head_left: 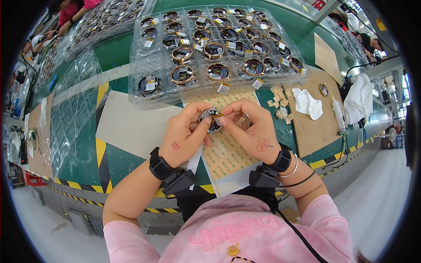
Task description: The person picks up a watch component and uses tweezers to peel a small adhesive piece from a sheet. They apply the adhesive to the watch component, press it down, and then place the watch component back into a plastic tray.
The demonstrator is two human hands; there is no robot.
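Observation:
My left hand (186,129) is closed around the edge of a round watch case (213,125) with dark electronics inside, its thumb over the open face. Against the case's right side, my right hand (251,129) pinches a small silver battery (218,118) with a yellow end. A bit of grey metal shows among the right fingers, too hidden to name. Under both hands lies a tan sheet of adhesive stickers (230,153). Just beyond, a clear plastic tray (166,94) holds several open watch cases with small batteries on leads.
At right, a brown board (313,131) carries a white cloth (307,104), a loose watch part (323,90) and a white bottle (339,115). Small tan squares (277,96) are scattered beside it. A pale paper sheet (131,120) lies left. Other people work at the far sides.

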